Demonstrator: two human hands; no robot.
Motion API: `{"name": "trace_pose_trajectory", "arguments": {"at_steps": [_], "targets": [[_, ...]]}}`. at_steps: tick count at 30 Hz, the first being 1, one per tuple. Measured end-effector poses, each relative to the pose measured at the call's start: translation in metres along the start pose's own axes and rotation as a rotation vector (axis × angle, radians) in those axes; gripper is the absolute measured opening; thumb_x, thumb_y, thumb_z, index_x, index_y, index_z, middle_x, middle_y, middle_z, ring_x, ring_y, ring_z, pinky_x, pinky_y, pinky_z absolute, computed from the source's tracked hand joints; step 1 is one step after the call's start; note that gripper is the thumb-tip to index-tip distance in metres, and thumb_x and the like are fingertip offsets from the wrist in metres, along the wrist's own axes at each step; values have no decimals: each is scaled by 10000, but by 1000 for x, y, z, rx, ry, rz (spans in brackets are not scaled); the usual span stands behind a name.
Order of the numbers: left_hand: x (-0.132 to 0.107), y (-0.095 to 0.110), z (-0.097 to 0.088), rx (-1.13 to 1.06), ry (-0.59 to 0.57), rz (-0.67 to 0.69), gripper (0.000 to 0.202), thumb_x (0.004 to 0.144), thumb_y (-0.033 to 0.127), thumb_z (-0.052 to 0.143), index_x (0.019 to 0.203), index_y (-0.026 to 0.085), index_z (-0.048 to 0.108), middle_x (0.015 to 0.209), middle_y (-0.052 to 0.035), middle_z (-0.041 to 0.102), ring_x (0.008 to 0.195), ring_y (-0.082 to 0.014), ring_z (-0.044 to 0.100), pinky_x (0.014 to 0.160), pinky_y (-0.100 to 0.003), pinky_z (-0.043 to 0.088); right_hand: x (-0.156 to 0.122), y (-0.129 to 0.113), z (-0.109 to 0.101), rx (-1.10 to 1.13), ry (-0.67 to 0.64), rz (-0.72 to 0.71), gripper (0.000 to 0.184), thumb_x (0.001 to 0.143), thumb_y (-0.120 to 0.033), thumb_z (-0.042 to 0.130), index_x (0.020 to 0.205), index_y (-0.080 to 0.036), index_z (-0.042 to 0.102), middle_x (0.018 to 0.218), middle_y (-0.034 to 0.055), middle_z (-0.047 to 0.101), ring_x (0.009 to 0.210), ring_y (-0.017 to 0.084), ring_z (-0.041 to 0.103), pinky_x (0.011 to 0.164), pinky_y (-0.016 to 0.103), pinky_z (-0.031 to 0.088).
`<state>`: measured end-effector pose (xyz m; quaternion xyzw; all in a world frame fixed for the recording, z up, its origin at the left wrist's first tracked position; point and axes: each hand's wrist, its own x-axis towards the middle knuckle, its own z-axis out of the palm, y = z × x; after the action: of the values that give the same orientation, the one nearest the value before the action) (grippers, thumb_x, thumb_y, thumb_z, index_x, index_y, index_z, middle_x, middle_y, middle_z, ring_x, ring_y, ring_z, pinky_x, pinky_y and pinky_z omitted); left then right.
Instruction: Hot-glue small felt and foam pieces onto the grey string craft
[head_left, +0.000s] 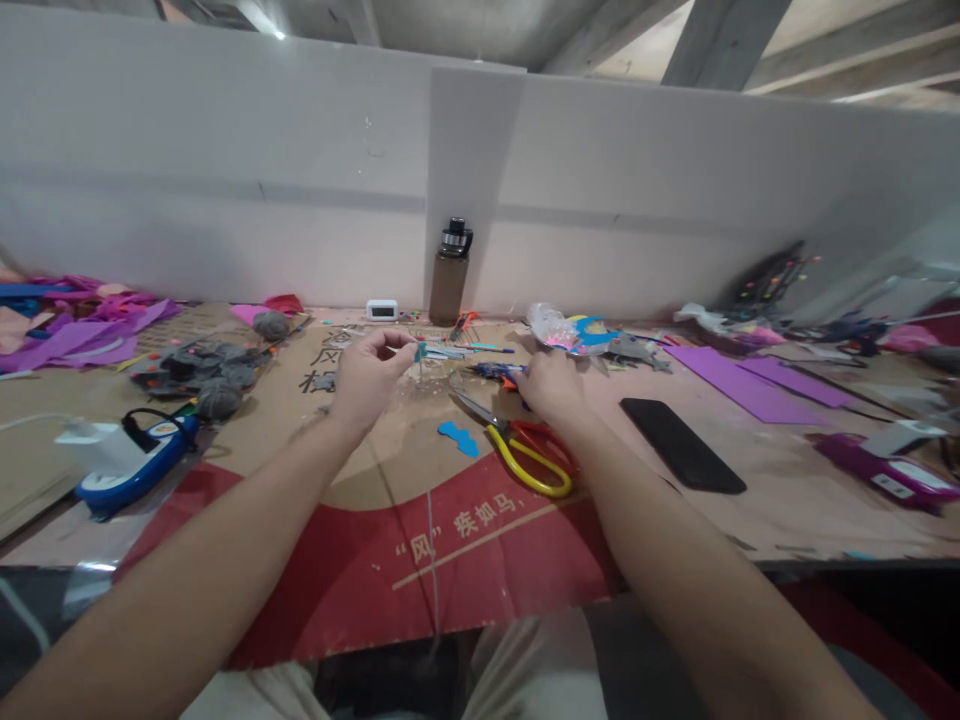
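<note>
My left hand (375, 372) is raised over the cardboard, thumb and fingertips pinched on a small teal piece (421, 350). My right hand (552, 386) is closed around what looks like a blue glue gun (496, 371), its narrow end toward the left; my fingers hide part of it. Just below that hand lie large scissors (525, 455) with one yellow and one red handle, blades pointing up-left. Between my hands, nearer to me, is a wavy blue cutout (457, 438). Thin sticks (450, 352) lie behind.
A dark bottle (450, 280) and small white clock (382, 310) stand by the partition. A black phone (681, 445) and purple sheets (750, 385) lie right. Power strips (139, 468) and grey fuzzy pieces (195, 370) are left. A pale cord (431, 540) crosses the red cardboard (330, 560).
</note>
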<state>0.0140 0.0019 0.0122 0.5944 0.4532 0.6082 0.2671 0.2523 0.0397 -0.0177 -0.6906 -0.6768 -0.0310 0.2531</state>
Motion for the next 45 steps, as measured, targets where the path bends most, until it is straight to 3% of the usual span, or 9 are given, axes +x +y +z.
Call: {"name": "trace_pose_trajectory", "arguments": {"at_steps": [3, 6, 9, 11, 14, 20, 23, 34, 45], "targets": [[-3, 5, -1, 165, 28, 156, 103, 751, 257, 610, 768, 177, 672, 675, 8, 600, 576, -92, 466, 551, -213, 352, -17, -39, -9, 544, 89, -31, 169, 824, -346, 535, 798, -181, 513, 887, 100, 606, 880, 215, 592, 822, 400, 475], [-6, 8, -2, 208, 35, 203, 88, 743, 229, 612, 785, 190, 679, 681, 11, 611, 577, -99, 476, 570, -216, 362, -40, -87, -19, 1336, -319, 44, 216, 818, -394, 541, 870, -225, 416, 826, 13, 599, 725, 156, 617, 699, 369, 525], [-6, 9, -3, 194, 49, 191, 81, 734, 216, 618, 787, 198, 676, 713, 10, 628, 589, -101, 495, 586, -215, 380, -52, -118, -26, 1652, -663, 111, 287, 746, -335, 643, 847, -226, 397, 782, -9, 590, 600, 109, 576, 604, 306, 514], [-4, 7, -3, 145, 39, 176, 74, 741, 224, 612, 784, 192, 663, 745, 4, 633, 612, -100, 513, 598, -214, 397, -52, -124, -24, 1647, -596, 143, 290, 712, -268, 662, 831, -224, 401, 698, -50, 544, 478, 58, 454, 493, 222, 430], [-3, 5, -1, -28, 0, 62, 81, 736, 252, 625, 773, 180, 637, 717, 7, 604, 579, -86, 502, 538, -202, 386, -44, -120, -11, 1509, -299, 107, 201, 719, -258, 627, 816, -217, 455, 629, -85, 452, 447, 46, 344, 425, 182, 300], [-3, 9, 3, -455, -111, -398, 190, 637, 241, 713, 763, 163, 594, 607, 36, 513, 474, -51, 444, 399, -164, 243, -40, -105, 3, 1211, 15, -179, 111, 780, -290, 573, 814, -184, 576, 744, -8, 561, 659, 106, 488, 620, 246, 408], [-3, 11, 4, -517, -150, -503, 224, 605, 216, 733, 759, 156, 582, 616, 37, 510, 474, -44, 447, 390, -152, 236, -43, -100, 2, 1038, 86, -259, 104, 808, -272, 545, 830, -184, 597, 786, 16, 585, 731, 130, 512, 683, 268, 413], [-6, 5, 10, -311, -136, -291, 121, 689, 257, 654, 701, 155, 589, 521, 58, 407, 417, -46, 284, 399, -200, 178, -43, -96, -3, 879, 143, -281, 143, 825, -310, 549, 757, -189, 584, 750, 24, 584, 720, 141, 507, 669, 276, 401], [-7, 9, 5, 38, -155, -6, 110, 713, 238, 628, 764, 150, 670, 691, -11, 615, 611, -105, 494, 575, -214, 370, -40, -92, -12, 787, 219, -285, 138, 819, -303, 563, 786, -182, 621, 783, 37, 604, 722, 146, 518, 668, 284, 404]]}}
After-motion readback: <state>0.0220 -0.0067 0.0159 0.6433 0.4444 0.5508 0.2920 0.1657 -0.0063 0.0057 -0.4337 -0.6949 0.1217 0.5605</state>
